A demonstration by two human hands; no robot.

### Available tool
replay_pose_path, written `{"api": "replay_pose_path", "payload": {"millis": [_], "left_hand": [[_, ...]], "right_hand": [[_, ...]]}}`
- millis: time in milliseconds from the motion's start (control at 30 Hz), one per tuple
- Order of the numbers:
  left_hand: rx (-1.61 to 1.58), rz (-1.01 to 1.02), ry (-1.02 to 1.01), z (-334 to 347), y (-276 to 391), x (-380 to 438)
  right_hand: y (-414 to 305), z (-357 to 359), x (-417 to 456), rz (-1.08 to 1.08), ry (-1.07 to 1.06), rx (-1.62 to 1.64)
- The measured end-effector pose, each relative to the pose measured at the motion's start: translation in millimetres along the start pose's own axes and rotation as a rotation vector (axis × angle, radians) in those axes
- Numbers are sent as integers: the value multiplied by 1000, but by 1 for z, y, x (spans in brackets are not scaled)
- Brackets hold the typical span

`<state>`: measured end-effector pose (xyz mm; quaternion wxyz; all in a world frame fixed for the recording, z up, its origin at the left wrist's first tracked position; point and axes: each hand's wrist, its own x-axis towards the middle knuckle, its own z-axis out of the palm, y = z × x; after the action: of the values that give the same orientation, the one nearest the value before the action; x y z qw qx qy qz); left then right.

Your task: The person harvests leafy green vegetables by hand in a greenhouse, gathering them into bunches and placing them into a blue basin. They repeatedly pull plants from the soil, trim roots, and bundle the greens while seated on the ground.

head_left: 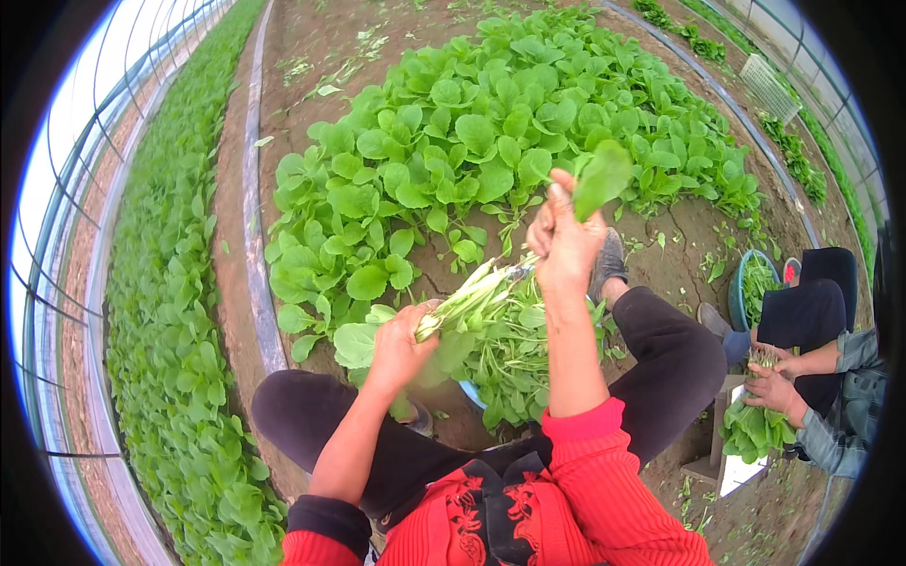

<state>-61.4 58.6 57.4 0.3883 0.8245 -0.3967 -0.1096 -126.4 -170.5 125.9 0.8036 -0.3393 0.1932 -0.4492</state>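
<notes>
My left hand [402,348] is closed around a bunch of leafy greens [467,297], whose pale stems point up and to the right, with broad leaves by the wrist. Above and to the right, my right hand [566,230] pinches a single green leaf [601,178] between thumb and fingers. Between my knees stands a blue basin [473,393], heaped with loose greens [513,378] that hide most of its rim. Just beyond the hands grow dense leafy green plants [474,134] in bare soil.
At the right, a seated co-worker's hands [775,388] hold another bunch of greens [756,428], near a teal basin [742,293]. A pale plastic crate [771,88] lies at the upper right. A grey hose or strip [253,177] runs along the soil at the left, beside another row of greens [163,283].
</notes>
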Motion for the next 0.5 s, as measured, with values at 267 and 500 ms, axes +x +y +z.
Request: {"api": "replay_pose_path", "payload": {"millis": [267, 500], "left_hand": [[-143, -57, 69, -9, -8, 9], [-391, -169, 5, -20, -2, 7]], "right_hand": [[12, -118, 15, -29, -402, -1345], [-16, -28, -30, -157, -536, -1273]]}}
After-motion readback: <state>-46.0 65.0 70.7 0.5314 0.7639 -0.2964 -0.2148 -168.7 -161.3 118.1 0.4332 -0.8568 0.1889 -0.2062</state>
